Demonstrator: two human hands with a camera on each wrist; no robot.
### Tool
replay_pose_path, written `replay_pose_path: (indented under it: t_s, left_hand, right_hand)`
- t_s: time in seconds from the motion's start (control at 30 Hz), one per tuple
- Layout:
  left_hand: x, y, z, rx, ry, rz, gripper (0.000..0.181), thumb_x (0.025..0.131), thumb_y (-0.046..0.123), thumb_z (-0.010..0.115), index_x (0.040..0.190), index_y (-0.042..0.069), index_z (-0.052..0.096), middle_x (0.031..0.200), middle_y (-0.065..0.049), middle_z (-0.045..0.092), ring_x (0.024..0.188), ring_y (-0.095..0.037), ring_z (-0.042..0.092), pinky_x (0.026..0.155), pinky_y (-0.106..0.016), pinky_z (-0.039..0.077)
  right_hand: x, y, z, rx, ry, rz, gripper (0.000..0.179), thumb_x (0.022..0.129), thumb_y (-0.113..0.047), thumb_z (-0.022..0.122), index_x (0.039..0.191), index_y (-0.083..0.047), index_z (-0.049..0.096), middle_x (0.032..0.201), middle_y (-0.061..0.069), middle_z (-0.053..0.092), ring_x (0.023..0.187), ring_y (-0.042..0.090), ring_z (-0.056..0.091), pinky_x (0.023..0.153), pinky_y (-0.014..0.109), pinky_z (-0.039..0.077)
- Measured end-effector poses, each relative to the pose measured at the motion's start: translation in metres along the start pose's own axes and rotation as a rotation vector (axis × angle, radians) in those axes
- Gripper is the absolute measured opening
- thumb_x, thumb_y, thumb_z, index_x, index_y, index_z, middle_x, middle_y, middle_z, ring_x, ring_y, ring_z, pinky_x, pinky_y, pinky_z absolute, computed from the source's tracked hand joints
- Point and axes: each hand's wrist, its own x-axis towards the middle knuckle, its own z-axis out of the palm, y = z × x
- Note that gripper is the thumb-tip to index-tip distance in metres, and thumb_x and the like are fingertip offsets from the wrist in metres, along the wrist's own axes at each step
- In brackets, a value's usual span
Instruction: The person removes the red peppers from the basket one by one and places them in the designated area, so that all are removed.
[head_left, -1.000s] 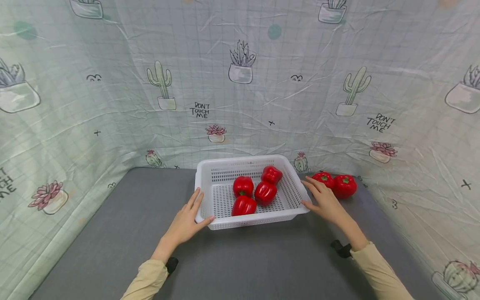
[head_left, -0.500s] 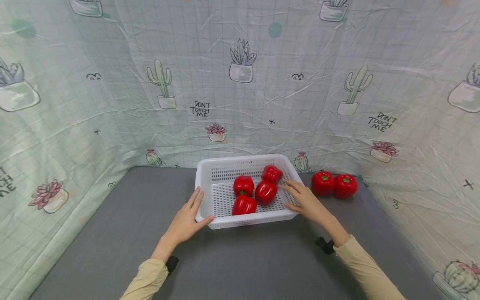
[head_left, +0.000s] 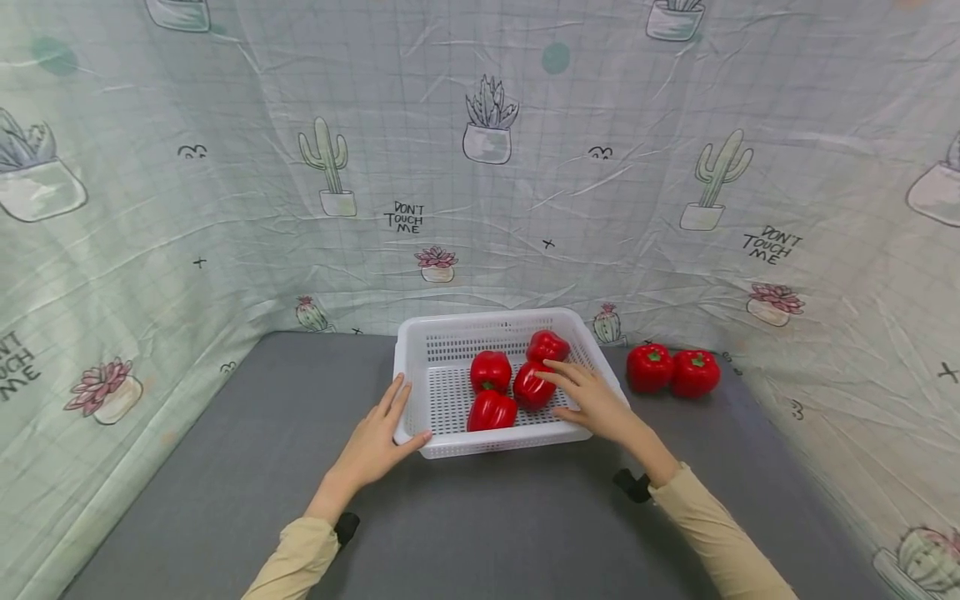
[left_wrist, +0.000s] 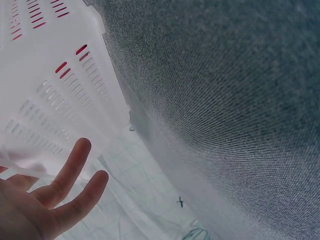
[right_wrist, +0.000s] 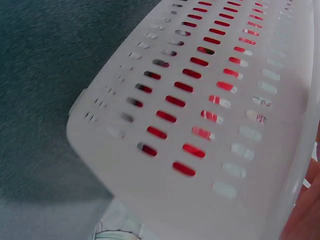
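Note:
A white perforated plastic basket [head_left: 517, 437] stands on the grey table with several red bell peppers inside, one at its left [head_left: 491, 372]. My left hand [head_left: 370, 447] rests at the near left corner, fingers extended along the left side and thumb at the front rim. In the left wrist view, two fingers [left_wrist: 72, 167] stretch out outside the basket wall. My right hand [head_left: 600, 406] reaches over the right rim, its fingertips overlapping the right-middle bell pepper [head_left: 529, 388]; contact is unclear. In the right wrist view, the basket's wall [right_wrist: 210, 210] hides most of that hand.
Two more red bell peppers with green stems, the nearer one [head_left: 649, 369] and its neighbour [head_left: 695, 373], sit on the table right of the basket. A plant-printed cloth [head_left: 517, 208] hangs behind and along both sides of the grey table [head_left: 480, 533].
My right hand has moved left from beside the basket's right rim to over the right-middle bell pepper. My left hand and the basket stay in place.

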Motion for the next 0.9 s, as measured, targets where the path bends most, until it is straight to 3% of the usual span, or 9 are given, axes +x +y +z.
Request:
replay_pose_path:
  t_s: [0.63,0.9]
  left_hand:
    - [0.000,0.000,0.001,-0.012,0.002,0.001,0.084,0.078,0.054,0.057,0.142,0.011,0.024,0.150,-0.006,0.017,0.121,-0.037,0.042,0.090,-0.055,0.037]
    - [0.000,-0.001,0.001,-0.012,0.010,0.010,0.083,0.078,0.053,0.058,0.142,0.010,0.025,0.150,-0.006,0.017,0.121,-0.037,0.042,0.090,-0.054,0.038]
  right_hand:
    - [0.031,-0.005,0.024,0.103,-0.152,0.062,0.063,0.070,-0.024,0.075,0.128,-0.017,0.049,0.134,0.011,0.045,0.120,0.028,0.039,0.093,0.060,0.031]
    - [0.041,-0.007,0.029,0.089,-0.242,0.014,0.064,0.070,-0.027,0.074,0.128,-0.023,0.048,0.134,0.004,0.046,0.118,0.023,0.039,0.092,0.048,0.036]
